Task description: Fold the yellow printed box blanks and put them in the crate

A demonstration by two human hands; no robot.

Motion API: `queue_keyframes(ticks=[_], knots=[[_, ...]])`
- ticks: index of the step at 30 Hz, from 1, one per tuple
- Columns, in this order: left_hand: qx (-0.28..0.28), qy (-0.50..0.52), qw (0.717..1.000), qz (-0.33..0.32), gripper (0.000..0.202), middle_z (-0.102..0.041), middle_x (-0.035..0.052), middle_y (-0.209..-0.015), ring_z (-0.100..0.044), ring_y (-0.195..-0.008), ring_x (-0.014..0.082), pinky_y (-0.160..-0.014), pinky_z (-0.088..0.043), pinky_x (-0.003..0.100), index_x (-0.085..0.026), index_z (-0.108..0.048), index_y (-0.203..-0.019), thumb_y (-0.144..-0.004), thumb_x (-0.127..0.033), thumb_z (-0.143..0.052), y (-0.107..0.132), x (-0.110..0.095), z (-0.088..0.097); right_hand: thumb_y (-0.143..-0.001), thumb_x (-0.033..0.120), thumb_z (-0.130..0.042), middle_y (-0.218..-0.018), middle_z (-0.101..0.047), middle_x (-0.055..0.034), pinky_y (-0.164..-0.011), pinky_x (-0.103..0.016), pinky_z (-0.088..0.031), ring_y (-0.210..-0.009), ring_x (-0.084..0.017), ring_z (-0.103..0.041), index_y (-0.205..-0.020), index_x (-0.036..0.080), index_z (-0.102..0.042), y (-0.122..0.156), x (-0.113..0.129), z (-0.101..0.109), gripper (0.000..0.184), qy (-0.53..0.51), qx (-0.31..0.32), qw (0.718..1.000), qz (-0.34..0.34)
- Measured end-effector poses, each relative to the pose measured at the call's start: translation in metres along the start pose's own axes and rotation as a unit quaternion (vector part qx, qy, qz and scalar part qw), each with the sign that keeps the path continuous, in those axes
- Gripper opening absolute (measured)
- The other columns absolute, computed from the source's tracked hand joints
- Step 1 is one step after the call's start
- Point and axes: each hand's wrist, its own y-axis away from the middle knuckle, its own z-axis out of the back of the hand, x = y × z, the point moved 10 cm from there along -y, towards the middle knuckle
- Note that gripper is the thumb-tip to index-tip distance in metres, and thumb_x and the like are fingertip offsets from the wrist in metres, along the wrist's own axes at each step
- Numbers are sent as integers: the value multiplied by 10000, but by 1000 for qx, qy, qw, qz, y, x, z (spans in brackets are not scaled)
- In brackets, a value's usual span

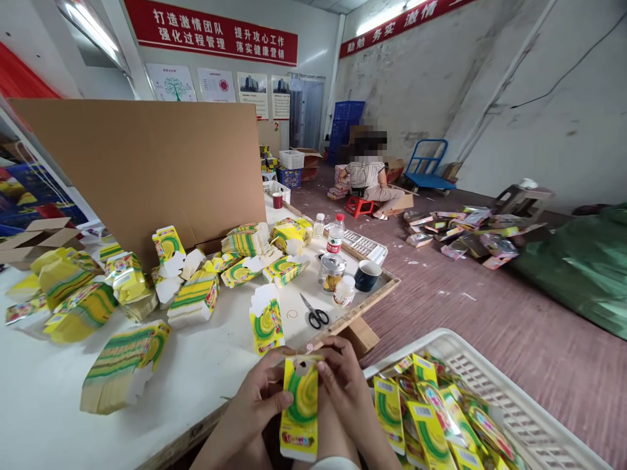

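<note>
A yellow and green printed carton (300,408) stands upright between both of my hands, close to my body at the table's front edge. My left hand (255,401) grips its left side with the thumb across the front. Its top right corner, near the white flap, is pinched by my right hand (345,385). Another folded carton (266,323) stands upright on the white table (49,391) just beyond my hands. Stacks of flat cartons (122,365) lie across the table to the left.
A white plastic crate (494,385) with several finished cartons sits at my right. Scissors (316,315), a dark mug (367,274), a jar and bottles stand near the table's right edge. A large cardboard sheet (147,163) stands behind. A person sits on a red stool (357,205) far back.
</note>
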Motion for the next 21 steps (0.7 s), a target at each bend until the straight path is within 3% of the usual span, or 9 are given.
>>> queue_keyframes(ticks=[2, 4, 8, 14, 19, 21], knots=[[-23, -34, 999, -11, 509, -753, 100, -1085, -727, -874, 241, -756, -546, 331, -243, -534, -1224, -786, -344, -772, -3, -4, 5, -931, 513, -532, -1029, -727, -114, -817, -346, -564, -961, -255, -681, -1157, 221, -621, -4, 1, 7, 380, 7, -16, 1000, 3], [-48, -78, 996, -22, 480, -755, 87, -1089, -717, -843, 220, -757, -545, 322, -247, -536, -1232, -809, -332, -747, -5, -7, 10, -927, 525, -527, -930, -726, -89, -811, -341, -551, -914, -247, -675, -1114, 212, -679, -7, 0, 5, 396, 26, 13, 1000, -13], [-72, -164, 983, -30, 475, -736, 78, -1158, -699, -928, 222, -831, -538, 321, -250, -516, -1303, -857, -278, -679, -6, -9, 13, -846, 361, -648, -647, -546, 42, -557, -240, -433, -585, -139, -520, -1127, 203, -681, -8, -1, -4, 325, 94, 82, 991, -54], [-55, -180, 982, -20, 553, -719, 109, -1213, -702, -1001, 253, -858, -553, 351, -229, -448, -1407, -883, -246, -626, -7, -8, 8, -779, 300, -670, -661, -546, 59, -500, -231, -327, -540, -122, -458, -1220, 223, -609, -5, 3, -12, 452, 170, 93, 979, -57], [-14, -174, 984, -23, 511, -639, 114, -1354, -658, -1117, 248, -954, -509, 369, -247, -457, -1412, -917, -256, -580, -6, -10, -1, -768, 223, -599, -616, -525, 64, -515, -240, -327, -540, -141, -485, -1098, 215, -603, -5, -4, -13, 330, 208, 68, 973, -75], [-11, -159, 987, -15, 524, -657, 121, -1324, -670, -1089, 253, -926, -516, 368, -243, -464, -1404, -902, -277, -610, -6, -10, -1, -760, 218, -633, -608, -545, 68, -526, -242, -332, -533, -140, -484, -1082, 222, -615, -6, -6, -13, 322, 224, 74, 969, -80]])
